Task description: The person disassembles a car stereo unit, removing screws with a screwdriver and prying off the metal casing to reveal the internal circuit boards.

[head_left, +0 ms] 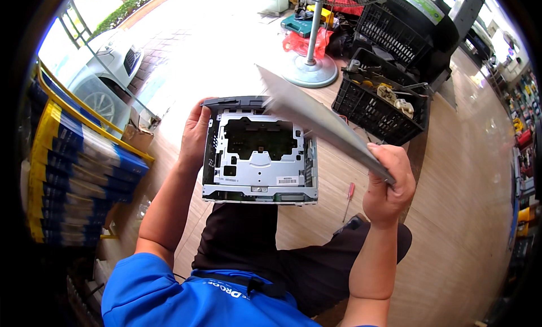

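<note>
A car stereo unit (259,172) rests over my knee, its top uncovered so that the silvery inner metal frame shows. Along its far edge runs a dark front panel (234,102). My left hand (196,129) grips the unit at its far left corner; some fingers are hidden behind it. On the right, my right hand (391,180) pinches one end of a flat grey metal cover (322,121). The cover is raised and tilted above the unit's right side, its far end blurred, and hides part of the front panel.
A red-handled screwdriver (349,198) lies on the tiled floor by my foot. Black crates (372,110) with assorted parts stand far right, near a fan's round base (310,72). At left is a yellow rack (48,135) of blue-and-white boxes; a white car (107,73) is beyond.
</note>
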Demonstrator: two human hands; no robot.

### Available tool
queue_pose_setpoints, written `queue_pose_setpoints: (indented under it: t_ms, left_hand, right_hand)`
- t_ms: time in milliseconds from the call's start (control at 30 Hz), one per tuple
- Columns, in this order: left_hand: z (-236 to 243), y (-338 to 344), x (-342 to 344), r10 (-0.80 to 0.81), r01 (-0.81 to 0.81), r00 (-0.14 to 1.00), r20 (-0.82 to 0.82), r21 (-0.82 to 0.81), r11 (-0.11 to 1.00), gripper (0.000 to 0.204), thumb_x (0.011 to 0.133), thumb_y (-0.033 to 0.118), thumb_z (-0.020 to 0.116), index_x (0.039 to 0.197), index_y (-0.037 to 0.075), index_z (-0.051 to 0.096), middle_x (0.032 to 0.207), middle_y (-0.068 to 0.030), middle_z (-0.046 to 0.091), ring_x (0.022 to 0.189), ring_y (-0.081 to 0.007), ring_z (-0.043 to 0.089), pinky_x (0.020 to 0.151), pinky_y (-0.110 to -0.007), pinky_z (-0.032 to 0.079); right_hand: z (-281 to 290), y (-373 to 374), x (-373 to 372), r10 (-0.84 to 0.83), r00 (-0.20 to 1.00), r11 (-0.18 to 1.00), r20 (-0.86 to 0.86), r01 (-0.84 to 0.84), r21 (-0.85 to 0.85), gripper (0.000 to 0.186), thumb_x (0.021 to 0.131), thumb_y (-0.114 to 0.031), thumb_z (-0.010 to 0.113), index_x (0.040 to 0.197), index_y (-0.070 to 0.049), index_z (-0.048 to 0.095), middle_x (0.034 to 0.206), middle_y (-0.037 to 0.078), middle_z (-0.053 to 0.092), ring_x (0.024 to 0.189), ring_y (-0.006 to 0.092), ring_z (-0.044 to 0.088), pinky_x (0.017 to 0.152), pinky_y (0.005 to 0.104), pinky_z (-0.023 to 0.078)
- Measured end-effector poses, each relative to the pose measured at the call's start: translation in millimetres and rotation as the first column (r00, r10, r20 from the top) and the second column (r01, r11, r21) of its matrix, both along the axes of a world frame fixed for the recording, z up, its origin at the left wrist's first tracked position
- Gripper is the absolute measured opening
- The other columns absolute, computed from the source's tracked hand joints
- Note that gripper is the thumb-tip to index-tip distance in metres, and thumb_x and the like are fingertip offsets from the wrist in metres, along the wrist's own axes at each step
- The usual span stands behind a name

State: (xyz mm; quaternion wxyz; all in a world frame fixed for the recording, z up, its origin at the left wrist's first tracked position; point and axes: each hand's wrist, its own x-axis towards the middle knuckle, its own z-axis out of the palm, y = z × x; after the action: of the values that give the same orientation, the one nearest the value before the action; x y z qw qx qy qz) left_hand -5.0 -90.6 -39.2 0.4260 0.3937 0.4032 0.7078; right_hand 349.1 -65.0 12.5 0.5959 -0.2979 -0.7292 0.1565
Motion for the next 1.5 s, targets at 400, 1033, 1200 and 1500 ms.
queue_pose_setpoints:
  t_ms: [400,1033,1200,1500]
  left_hand:
    - [-4,6,-4,-0.020,0.020,0.999,-0.037,-0.008,1.000,0.031,0.103,0.025,0.049,0.126,0.005,0.055,0.108,-0.0035,0.064,0.095,-0.0098,0.061,0.083,-0.025,0.051]
    - [-2,6,-6,-0.027,0.028,0.995,-0.093,0.007,1.000,0.030,0.103,0.024,0.048,0.126,0.005,0.055,0.105,-0.0023,0.063,0.092,-0.0073,0.058,0.080,-0.022,0.049]
    - [1,5,-6,-0.037,0.038,0.998,-0.056,0.014,0.999,0.030,0.103,0.024,0.049,0.125,0.005,0.055,0.104,-0.0017,0.063,0.091,-0.0070,0.058,0.079,-0.022,0.049]
    - [-1,6,-6,-0.046,0.046,0.999,-0.026,0.028,0.999,0.030,0.102,0.023,0.050,0.125,0.005,0.055,0.107,-0.0023,0.063,0.095,-0.0082,0.059,0.082,-0.023,0.050]
  right_hand:
    - [-3,-9,-12,-0.021,0.961,0.953,0.276,-0.065,0.297,0.033,0.066,-0.005,0.069,0.099,-0.006,0.070,0.083,0.008,0.058,0.063,0.0226,0.058,0.051,0.0317,0.046]
    - [-17,-9,-32,-0.013,0.953,0.947,0.302,-0.085,0.308,0.039,0.064,-0.002,0.070,0.103,-0.006,0.069,0.085,0.008,0.056,0.060,0.0207,0.055,0.047,0.0310,0.044]
    - [-19,-8,-35,-0.021,0.952,0.942,0.306,-0.084,0.324,0.039,0.064,-0.003,0.071,0.103,-0.006,0.069,0.086,0.008,0.056,0.060,0.0206,0.055,0.048,0.0314,0.044]
    - [-21,-8,-40,-0.007,0.945,0.938,0.326,-0.107,0.329,0.037,0.066,-0.004,0.071,0.103,-0.006,0.068,0.086,0.008,0.055,0.060,0.0207,0.054,0.047,0.0308,0.043]
